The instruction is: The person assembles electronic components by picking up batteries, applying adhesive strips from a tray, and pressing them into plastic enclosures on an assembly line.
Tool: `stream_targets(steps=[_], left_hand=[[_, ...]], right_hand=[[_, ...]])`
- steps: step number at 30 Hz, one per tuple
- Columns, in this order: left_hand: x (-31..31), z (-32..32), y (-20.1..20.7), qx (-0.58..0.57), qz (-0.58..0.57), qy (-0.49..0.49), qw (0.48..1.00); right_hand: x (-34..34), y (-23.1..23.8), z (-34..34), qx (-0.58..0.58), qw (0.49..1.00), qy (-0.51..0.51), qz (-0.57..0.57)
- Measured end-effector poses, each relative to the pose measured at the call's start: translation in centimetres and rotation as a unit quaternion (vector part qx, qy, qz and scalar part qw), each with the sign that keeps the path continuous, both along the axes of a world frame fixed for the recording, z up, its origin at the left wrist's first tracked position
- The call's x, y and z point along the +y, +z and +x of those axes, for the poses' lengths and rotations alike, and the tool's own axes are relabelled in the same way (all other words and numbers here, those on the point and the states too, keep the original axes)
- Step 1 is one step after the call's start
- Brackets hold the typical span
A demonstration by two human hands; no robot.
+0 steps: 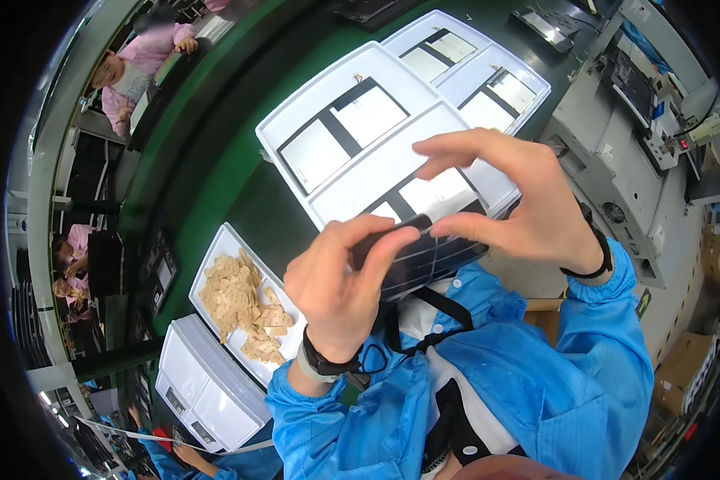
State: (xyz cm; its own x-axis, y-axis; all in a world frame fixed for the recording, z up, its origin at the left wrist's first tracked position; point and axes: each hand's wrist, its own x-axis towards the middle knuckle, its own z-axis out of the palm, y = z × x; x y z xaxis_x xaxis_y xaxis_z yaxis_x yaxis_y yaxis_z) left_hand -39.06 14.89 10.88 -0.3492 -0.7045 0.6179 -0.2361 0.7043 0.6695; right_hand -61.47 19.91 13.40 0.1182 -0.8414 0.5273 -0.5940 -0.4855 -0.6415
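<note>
Through the head camera I see two bare hands raised in front of a person's chest, in blue sleeves with a dark band at each wrist. The left hand point(328, 284) grasps a thin dark panel point(436, 260) marked with fine pale lines, its thumb and fingers pinching the upper left edge. The panel is tilted, held up between the hands, just on the near side of the white trays. The right hand point(528, 188) is released, its forefinger well apart from its thumb; the thumb tip lies at the panel's upper edge, and I cannot tell whether it touches.

Beyond the hands, on a dark green desk point(272, 188), a two-part white tray point(352, 180) holds flat black-and-white packs point(368, 116), the nearer one partly hidden by the hands. A similar rear tray point(456, 22) stands just beyond it to the right. To the left of the left hand, a small white tray point(208, 262) carries a heap of tan pieces point(236, 296). Far left, a co-worker point(148, 48) in pink sits; on the right stands a grey machine cabinet point(600, 168).
</note>
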Motion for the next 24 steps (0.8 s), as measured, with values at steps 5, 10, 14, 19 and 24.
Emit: stream_targets(steps=[5,10,14,19,24], left_hand=[[0.6,0.1,-0.2,-0.032,-0.108,-0.034,0.993],[1.0,-0.5,-1.8,0.034,-0.045,-0.036,0.998],[1.4,0.1,-2.0,-0.010,0.011,0.023,1.000],[2.4,1.0,0.5,-0.125,0.168,-0.013,0.978],[1.7,1.8,3.8,-0.088,0.439,-0.259,0.856]], right_hand=[[0.1,-0.8,0.3,-0.130,0.981,0.050,0.136],[-0.3,-1.3,-0.3,-0.109,0.983,0.070,0.133],[-0.2,-2.4,0.2,-0.200,0.966,0.076,0.143],[0.8,-1.1,-0.8,-0.226,0.959,0.023,0.171],[-1.6,0.1,-4.1,-0.171,0.968,-0.020,0.182]])
